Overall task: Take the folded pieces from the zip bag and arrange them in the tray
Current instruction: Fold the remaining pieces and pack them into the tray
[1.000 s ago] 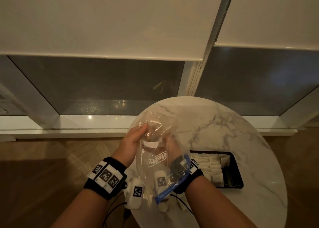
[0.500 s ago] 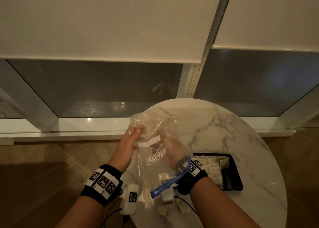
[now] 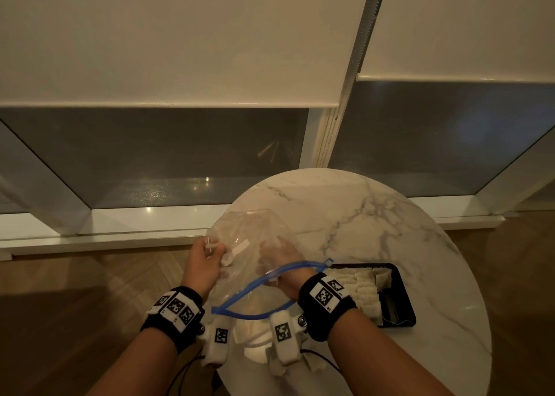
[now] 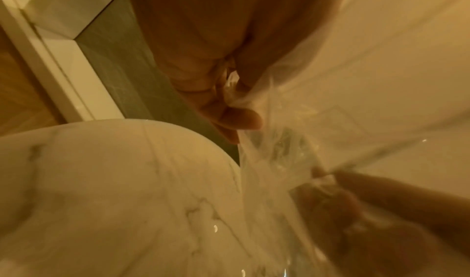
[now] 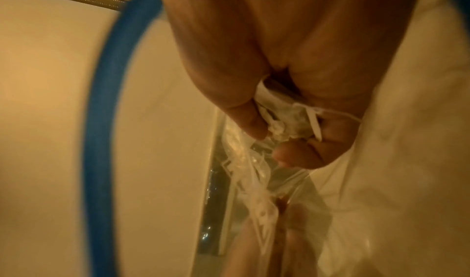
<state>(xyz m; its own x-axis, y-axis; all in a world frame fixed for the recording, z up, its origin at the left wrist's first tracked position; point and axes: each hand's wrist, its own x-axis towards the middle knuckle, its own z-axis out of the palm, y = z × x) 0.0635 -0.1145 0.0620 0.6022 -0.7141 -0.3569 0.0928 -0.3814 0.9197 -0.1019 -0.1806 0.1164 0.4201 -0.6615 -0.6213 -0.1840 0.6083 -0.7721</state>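
A clear zip bag (image 3: 255,233) with a blue zip rim (image 3: 294,265) hangs tilted over the round marble table (image 3: 360,215), its mouth open towards me. My left hand (image 3: 214,248) pinches the bag's closed end from outside; the left wrist view shows those fingers (image 4: 239,118) on crumpled plastic. My right hand (image 3: 276,254) is inside the bag up to the wrist. In the right wrist view its fingers (image 5: 254,128) curl round a white folded piece (image 5: 287,124). A black tray (image 3: 405,299) at the right holds rows of folded pieces (image 3: 360,287).
Several loose folded pieces (image 3: 255,352) lie on the table's near edge, below the bag's mouth and between my wrists. The tray's right strip is bare. Beyond the table are a window sill, glass and lowered blinds; wooden floor lies to the left and right.
The bag has come down from upright to a low tilt, mouth swung towards me and opened wide. Both hands sank with it. Pieces that dropped out now lie on the table.
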